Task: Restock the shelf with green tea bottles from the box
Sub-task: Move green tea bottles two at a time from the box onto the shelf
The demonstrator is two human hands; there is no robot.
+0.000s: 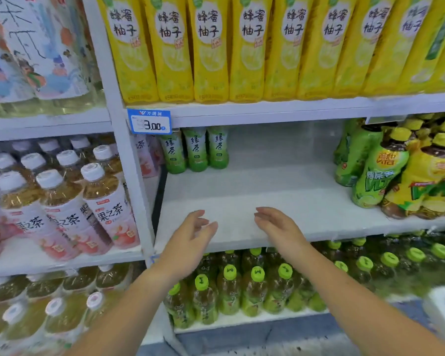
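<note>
both bare forearms reach up from 6 o'clock toward the middle shelf (280, 196). the left hand (190, 235) hangs over the shelf's front edge with its fingers loose and slightly curved, grasping nothing. the right hand (278, 227), just toward 3 o'clock of it, is likewise released, with fingers stretched out and nothing in it. the two hands are near each other but apart.

under the arms, at 6 o'clock, the lower shelf holds rows of green-capped bottles (242, 283). each cap bears a dark mark too small to read. at 9 o'clock, in the neighbouring bay, stand white-capped bottles (106, 201) of amber drink, with white-and-pink peach labels reading "果之茶". at 3 o'clock, on the same shelf as the hands, crowd yellow-capped bottles (401, 176) in green and yellow wraps, their lettering too blurred to read.

the green tea bottles (194, 150), three in a row, stand upright at the back of the middle shelf toward 11 o'clock, well apart from both hands. each green label reads "绿茶". a blue-and-white price tag (149, 122) on the rail just above them reads "3.00". farthest off, at 12 o'clock, the top shelf carries a tight row of yellow bottles (208, 47) marked "蜂蜜柚子".
</note>
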